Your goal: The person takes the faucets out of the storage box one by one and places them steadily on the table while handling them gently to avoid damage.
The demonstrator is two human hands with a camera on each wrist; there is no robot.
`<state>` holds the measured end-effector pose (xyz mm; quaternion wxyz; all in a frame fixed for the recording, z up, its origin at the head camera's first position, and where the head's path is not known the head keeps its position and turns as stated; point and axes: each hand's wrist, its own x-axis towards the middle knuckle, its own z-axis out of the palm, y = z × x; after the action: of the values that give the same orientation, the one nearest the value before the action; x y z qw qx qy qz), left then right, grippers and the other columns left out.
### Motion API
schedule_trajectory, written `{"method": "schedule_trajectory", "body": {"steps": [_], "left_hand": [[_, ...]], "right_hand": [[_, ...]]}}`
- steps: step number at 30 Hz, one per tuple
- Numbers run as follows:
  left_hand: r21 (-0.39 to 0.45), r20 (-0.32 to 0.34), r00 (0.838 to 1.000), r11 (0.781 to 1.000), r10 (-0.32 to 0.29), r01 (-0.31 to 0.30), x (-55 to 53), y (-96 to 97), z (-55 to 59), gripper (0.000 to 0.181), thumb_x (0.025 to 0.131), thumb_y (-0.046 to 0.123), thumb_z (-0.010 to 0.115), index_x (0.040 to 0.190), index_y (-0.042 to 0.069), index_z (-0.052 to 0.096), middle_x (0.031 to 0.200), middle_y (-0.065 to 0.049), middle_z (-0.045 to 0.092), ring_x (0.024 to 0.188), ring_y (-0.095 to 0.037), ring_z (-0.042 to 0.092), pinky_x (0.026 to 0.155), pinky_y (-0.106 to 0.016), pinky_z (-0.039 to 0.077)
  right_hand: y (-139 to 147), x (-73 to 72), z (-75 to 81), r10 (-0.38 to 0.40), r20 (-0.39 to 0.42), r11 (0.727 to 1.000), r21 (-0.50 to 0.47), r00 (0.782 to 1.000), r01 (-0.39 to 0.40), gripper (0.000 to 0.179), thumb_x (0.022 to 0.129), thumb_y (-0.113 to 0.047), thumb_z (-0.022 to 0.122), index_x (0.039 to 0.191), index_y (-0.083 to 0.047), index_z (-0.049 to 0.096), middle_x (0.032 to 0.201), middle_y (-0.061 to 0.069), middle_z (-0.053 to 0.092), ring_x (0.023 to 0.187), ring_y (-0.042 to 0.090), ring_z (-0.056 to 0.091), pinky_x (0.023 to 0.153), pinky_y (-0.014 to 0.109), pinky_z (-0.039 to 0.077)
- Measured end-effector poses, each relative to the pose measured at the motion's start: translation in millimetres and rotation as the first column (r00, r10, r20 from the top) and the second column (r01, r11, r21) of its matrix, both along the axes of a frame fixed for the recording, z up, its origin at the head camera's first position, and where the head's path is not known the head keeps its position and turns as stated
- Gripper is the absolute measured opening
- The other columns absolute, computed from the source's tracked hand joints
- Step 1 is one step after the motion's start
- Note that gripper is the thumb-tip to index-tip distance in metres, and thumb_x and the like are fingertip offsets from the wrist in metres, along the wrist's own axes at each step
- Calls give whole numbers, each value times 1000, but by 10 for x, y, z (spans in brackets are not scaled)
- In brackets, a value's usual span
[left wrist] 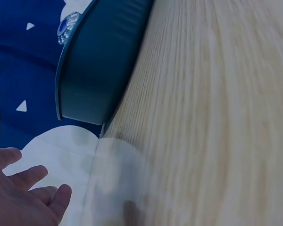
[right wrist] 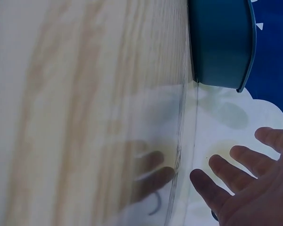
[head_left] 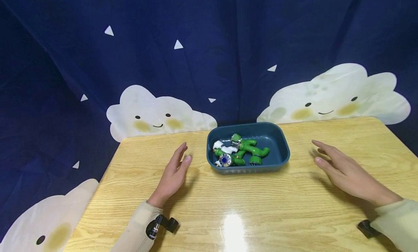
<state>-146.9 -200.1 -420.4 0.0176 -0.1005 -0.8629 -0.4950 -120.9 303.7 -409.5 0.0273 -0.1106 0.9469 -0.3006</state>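
Observation:
In the head view a dark teal basin (head_left: 274, 168) sits near the back edge of the table. Inside, toward its left, lie green branching pipe-like pieces (head_left: 250, 148) with ringed ends, one showing a round blue centre (head_left: 225, 160), and white pieces (head_left: 228, 149) partly under them. My left hand (head_left: 173, 174) hovers left of the basin, fingers extended and holding nothing. To the right, apart from the basin, my right hand (head_left: 347, 170) is also empty with fingers extended. Both wrist views show spread fingers beside the basin's outer wall (left wrist: 92, 70).
The wooden table (head_left: 196, 215) has a glossy top that reflects light. Behind it hangs a dark blue curtain (head_left: 222, 56) with smiling white clouds (head_left: 153, 114) and small white triangles. Small black devices (head_left: 156, 228) are strapped at both wrists.

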Motion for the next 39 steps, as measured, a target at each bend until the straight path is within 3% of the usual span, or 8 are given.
{"method": "schedule_trajectory", "body": {"steps": [6,16,24,32,39], "left_hand": [[25,11,1000,1000,-3,3,-32,67,0,64,110,41,46,165,17,25,168,-15,34,159,-32,29,124,-60,30],[110,16,1000,994,3,-5,-126,220,29,60,109,42,46,163,24,27,168,-13,35,159,-29,31,129,-53,25],[138,27,999,990,17,-20,-177,294,24,58,110,40,44,163,20,29,166,-16,37,156,-33,36,126,-54,31],[218,28,1000,976,10,-16,-247,392,28,57,111,37,43,162,16,30,166,-15,39,153,-36,39,122,-56,36],[229,49,999,973,15,-26,-289,464,11,57,111,38,43,162,18,31,166,-15,38,155,-33,38,121,-55,37]], "right_hand": [[-20,-25,-17,0,-11,1000,-13,1000,0,65,111,-38,42,167,-19,17,161,34,34,137,60,44,99,75,39],[3,-114,-10,-16,-32,997,-77,999,14,62,112,-36,38,168,-23,15,163,32,34,140,60,41,100,75,36],[-28,-131,-22,-19,-42,998,-66,999,17,61,112,-37,39,167,-25,17,163,27,38,139,55,46,98,58,43],[-72,-193,-5,-11,-18,993,-116,1000,8,59,113,-38,35,167,-28,14,167,25,32,142,60,38,102,74,34],[-101,-219,-26,-5,-6,994,-105,1000,4,58,113,-40,34,167,-34,13,169,18,32,143,54,42,100,60,38]]}}
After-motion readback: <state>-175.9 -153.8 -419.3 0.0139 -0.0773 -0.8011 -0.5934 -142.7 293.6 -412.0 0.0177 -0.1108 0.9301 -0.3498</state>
